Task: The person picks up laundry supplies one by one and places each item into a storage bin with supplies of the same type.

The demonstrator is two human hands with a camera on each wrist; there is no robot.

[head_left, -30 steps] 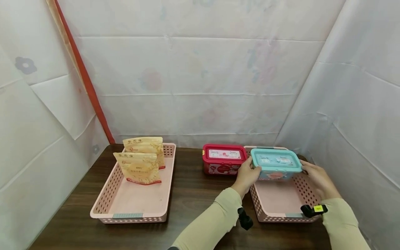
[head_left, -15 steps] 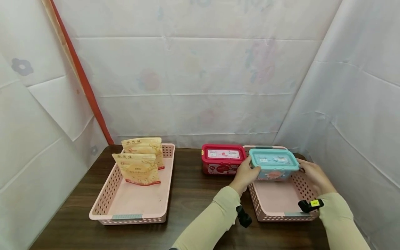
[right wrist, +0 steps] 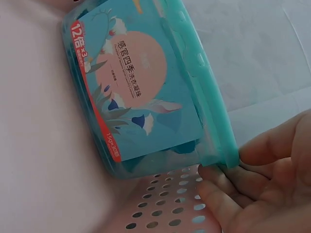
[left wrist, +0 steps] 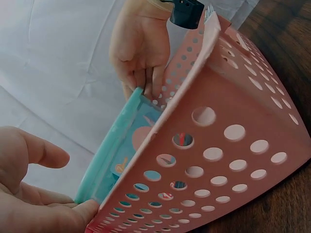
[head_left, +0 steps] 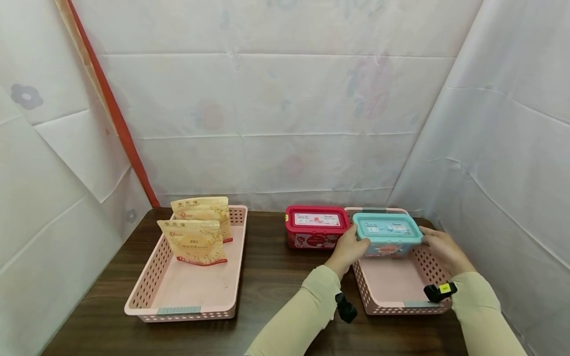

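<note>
A turquoise-lidded plastic box of laundry capsules (head_left: 389,230) is in the far part of the right pink basket (head_left: 401,306). Its printed front faces me in the head view. My left hand (head_left: 349,247) grips its left end; in the left wrist view the fingers (left wrist: 87,208) touch the end under the lid, and the thumb stands off it. At the other end my right hand (head_left: 447,249) pinches the lid's rim, fingers (right wrist: 218,187) beneath it. Whether the box's base touches the basket floor, I cannot tell.
A red-lidded box (head_left: 318,227) stands on the dark wood table (head_left: 267,277), just left of the right basket. The left pink basket (head_left: 187,316) holds two upright yellow pouches (head_left: 196,242). White cloth (head_left: 276,123) hangs behind and along both sides.
The turquoise box has sunk slightly into the right basket, with both hands staying at its ends. The whole head view has shifted a little, so everything appears farther left.
</note>
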